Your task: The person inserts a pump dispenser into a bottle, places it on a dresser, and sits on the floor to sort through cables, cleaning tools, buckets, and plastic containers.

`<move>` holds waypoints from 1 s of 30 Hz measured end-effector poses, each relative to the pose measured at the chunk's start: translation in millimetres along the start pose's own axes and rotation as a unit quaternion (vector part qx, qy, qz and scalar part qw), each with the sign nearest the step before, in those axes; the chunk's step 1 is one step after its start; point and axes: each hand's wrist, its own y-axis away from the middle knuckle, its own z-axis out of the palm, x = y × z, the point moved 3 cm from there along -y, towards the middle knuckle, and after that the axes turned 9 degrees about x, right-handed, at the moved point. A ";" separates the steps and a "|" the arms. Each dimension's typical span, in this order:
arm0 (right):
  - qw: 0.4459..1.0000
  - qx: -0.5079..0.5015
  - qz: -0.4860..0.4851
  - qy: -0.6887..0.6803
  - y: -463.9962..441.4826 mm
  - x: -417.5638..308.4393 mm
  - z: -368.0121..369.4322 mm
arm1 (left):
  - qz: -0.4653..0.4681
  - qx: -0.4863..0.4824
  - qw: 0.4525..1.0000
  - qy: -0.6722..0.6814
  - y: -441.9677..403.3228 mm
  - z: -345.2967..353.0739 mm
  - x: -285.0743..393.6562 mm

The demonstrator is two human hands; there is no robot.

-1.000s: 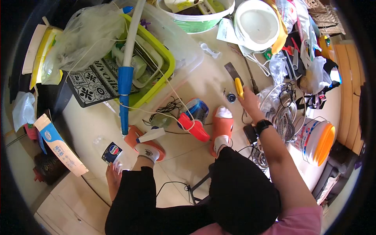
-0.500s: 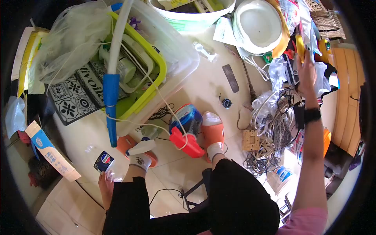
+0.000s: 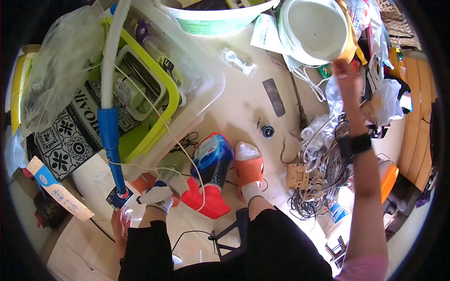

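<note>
At the lower left, my left hand (image 3: 120,230) has its fingers against a clear plastic bottle (image 3: 126,213) with a dark blue Pepsi label (image 3: 117,198). Part of that hand is hidden by my leg. My right hand (image 3: 348,79), a dark band on its wrist, is raised at the upper right with fingers curled closed. Right behind its fingertips is yellow-orange cloth or plastic (image 3: 350,49), beside a white basin (image 3: 315,33). Whatever the right fingers hold, if anything, is hidden. A white tube with a blue end (image 3: 108,126) hangs in front of the bottle label.
A clear bin (image 3: 211,93) contains a lime-green basket (image 3: 172,105). Between my feet stands a blue spray bottle with a red head (image 3: 206,201). Tangled cables (image 3: 335,154) and a wooden block (image 3: 297,176) lie at right. A small black round part (image 3: 267,131) and dark strip (image 3: 273,97) are on the floor.
My right hand has drawn left and nearer from the items at the upper right, its fingers now curled. My left hand stays at the bottle. The view has shifted slightly.
</note>
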 end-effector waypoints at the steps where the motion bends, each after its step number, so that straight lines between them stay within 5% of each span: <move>1: 0.971 -0.092 0.085 -0.206 34.4 -22.3 25.4 | 0.003 0.000 1.000 -0.001 -4.1 -0.4 -3.1; 3: 0.931 -0.241 0.129 -0.241 83.6 -85.6 45.7 | -0.014 0.000 1.000 -0.001 -16.9 -3.2 -12.5; 5: 0.966 -0.226 0.067 -0.106 109.5 -114.2 62.2 | 0.003 -0.015 1.000 0.001 -15.8 0.7 -6.6; 8: 0.979 -0.169 0.106 -0.034 120.4 -123.9 78.3 | 0.017 -0.025 0.999 0.022 -3.8 9.8 1.4; 12: 0.946 -0.233 0.215 -0.063 118.2 -119.5 88.6 | 0.010 -0.047 0.998 0.033 -13.1 -0.3 -6.8; 16: 0.942 -0.253 0.209 -0.071 111.5 -125.6 76.9 | -0.021 -0.018 0.998 0.062 -26.7 -12.8 -35.0; 19: 0.956 -0.250 0.115 -0.103 107.4 -131.1 68.0 | 0.006 -0.003 0.998 0.057 -28.4 -12.7 -44.3; 22: 0.930 -0.238 0.144 -0.241 96.3 -141.1 39.0 | -0.001 -0.043 0.996 0.076 -14.5 -3.0 -34.1; 24: 0.821 -0.231 0.243 -0.462 85.6 -161.7 11.0 | 0.001 -0.045 0.996 0.074 -10.9 1.4 -27.6; 26: 0.820 -0.208 0.231 -0.481 72.8 -180.9 -16.8 | -0.003 -0.040 0.996 0.080 -9.7 3.3 -26.2; 28: 0.734 -0.173 0.281 -0.593 57.8 -201.3 -44.0 | -0.004 -0.038 0.996 0.085 -9.9 9.2 -24.2; 30: 0.731 -0.174 0.269 -0.603 55.6 -195.3 -48.2 | -0.002 -0.039 0.995 0.094 -13.6 16.2 -22.4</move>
